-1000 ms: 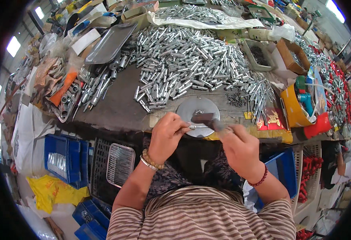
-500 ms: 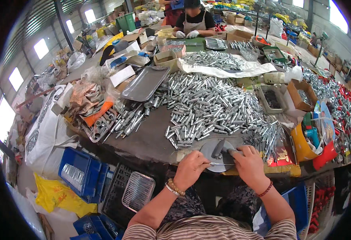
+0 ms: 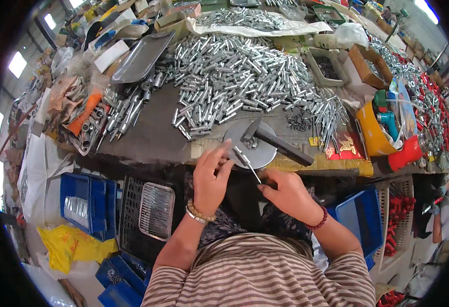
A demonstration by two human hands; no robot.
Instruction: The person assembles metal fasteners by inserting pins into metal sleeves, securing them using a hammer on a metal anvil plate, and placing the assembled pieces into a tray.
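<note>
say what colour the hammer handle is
The hammer handle is dark, nearly black, clearest in the head view.

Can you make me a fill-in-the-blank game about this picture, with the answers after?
1. The tool with its head on the round metal disc is a ____.
2. The lower end of the thin metal rod is in the person's ____ hand.
3. The crumpled bag at the lower left is coloured ____.
4. The plastic bin just left of the black crate is coloured ____.

Missing words: hammer; right; yellow; blue.
</note>
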